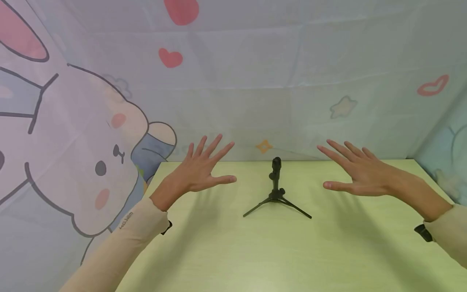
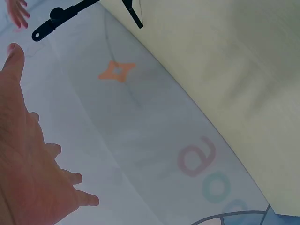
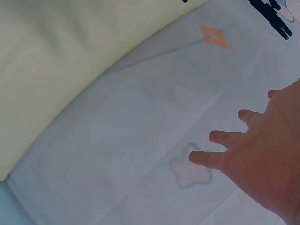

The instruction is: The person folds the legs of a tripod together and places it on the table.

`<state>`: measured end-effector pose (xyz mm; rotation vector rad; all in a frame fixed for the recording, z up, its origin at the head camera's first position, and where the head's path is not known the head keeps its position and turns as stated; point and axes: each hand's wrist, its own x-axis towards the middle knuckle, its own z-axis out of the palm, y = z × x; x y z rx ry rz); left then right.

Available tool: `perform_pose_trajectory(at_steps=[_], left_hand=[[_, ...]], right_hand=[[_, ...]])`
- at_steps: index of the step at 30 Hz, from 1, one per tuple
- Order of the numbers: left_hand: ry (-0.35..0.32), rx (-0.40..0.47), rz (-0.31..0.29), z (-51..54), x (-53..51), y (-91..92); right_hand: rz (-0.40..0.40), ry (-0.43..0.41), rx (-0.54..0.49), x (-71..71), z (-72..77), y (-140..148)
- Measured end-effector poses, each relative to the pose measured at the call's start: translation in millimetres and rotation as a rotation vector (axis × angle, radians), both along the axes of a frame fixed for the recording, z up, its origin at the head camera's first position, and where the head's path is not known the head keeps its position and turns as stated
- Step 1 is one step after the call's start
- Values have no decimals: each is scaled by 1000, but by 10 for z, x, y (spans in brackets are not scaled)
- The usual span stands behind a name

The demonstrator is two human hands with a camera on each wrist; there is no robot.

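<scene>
A small black tripod (image 1: 276, 190) stands upright on the table, its legs spread; parts of the tripod (image 2: 65, 16) show at the top of the left wrist view and its upper part (image 3: 272, 18) at the top right of the right wrist view. To its left my left hand (image 1: 198, 168) is held above the table, fingers straight and spread, holding nothing; the same hand (image 2: 37, 154) is at the left in its wrist view. On the other side of the tripod my right hand (image 1: 365, 172), also seen by its wrist camera (image 3: 262, 150), hovers with fingers spread, touching nothing.
The pale yellow-green table (image 1: 270, 251) meets a hanging cloth (image 1: 248, 109) at its back edge. Hearts, stars and a large rabbit are printed on the cloth. A cloth side (image 1: 452, 150) also rises at the right.
</scene>
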<state>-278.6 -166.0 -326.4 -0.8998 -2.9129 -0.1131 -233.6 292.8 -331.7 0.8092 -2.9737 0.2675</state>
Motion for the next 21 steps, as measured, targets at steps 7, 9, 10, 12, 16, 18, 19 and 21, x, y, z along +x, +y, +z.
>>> perform_pose_trajectory(at_steps=[7, 9, 10, 12, 16, 18, 19, 21], left_hand=[[-9, 31, -11, -10, -20, 85], [-8, 46, -21, -22, -29, 114], [-5, 55, -25, -28, -33, 130], [-8, 85, -36, -38, -41, 167], [-37, 184, -61, -59, -45, 250], [-64, 244, -81, -81, -46, 300], [-75, 271, -93, -97, -48, 330], [-89, 317, -118, -136, -56, 393]], right_hand=[[6, -22, -82, -55, -25, -50], [7, -40, -126, -72, -42, -72], [8, -50, -150, -80, -52, -83], [8, -69, -204, -98, -76, -105], [23, -86, -310, -145, -131, -157], [34, -91, -362, -168, -173, -186], [39, -94, -388, -177, -200, -201], [45, -100, -431, -190, -267, -231]])
